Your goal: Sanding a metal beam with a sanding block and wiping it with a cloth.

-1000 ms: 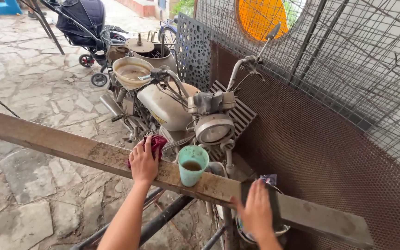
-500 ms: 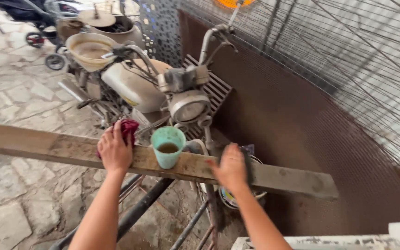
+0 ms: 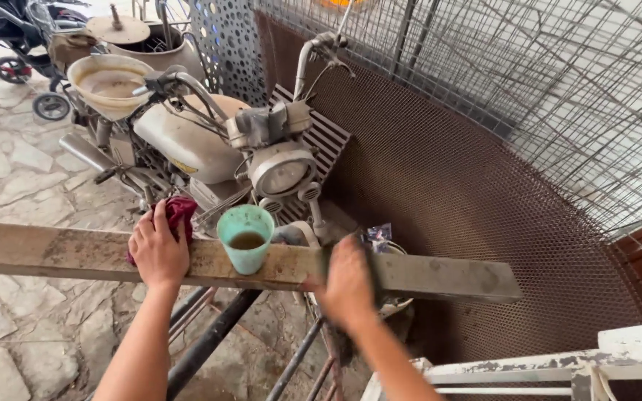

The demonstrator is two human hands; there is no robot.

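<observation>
A long dusty wooden plank (image 3: 440,276) lies across a metal frame in front of me. My left hand (image 3: 159,249) presses on the plank and holds a dark red rag (image 3: 180,211). A green plastic cup (image 3: 247,238) with brown liquid stands on the plank between my hands. My right hand (image 3: 349,281) is blurred and rests on the plank to the right of the cup, gripping a dark object (image 3: 371,260) that I cannot make out.
An old dusty motorcycle (image 3: 209,141) stands just behind the plank. Rusty mesh (image 3: 469,171) and wire fencing (image 3: 529,67) curve along the right. Dark metal bars (image 3: 209,338) run under the plank. A stroller (image 3: 16,30) stands far left, a white painted frame (image 3: 559,367) bottom right.
My right hand has slid left along the plank toward the cup. The view has shifted right and closer. My left hand stays on the plank with the rag.
</observation>
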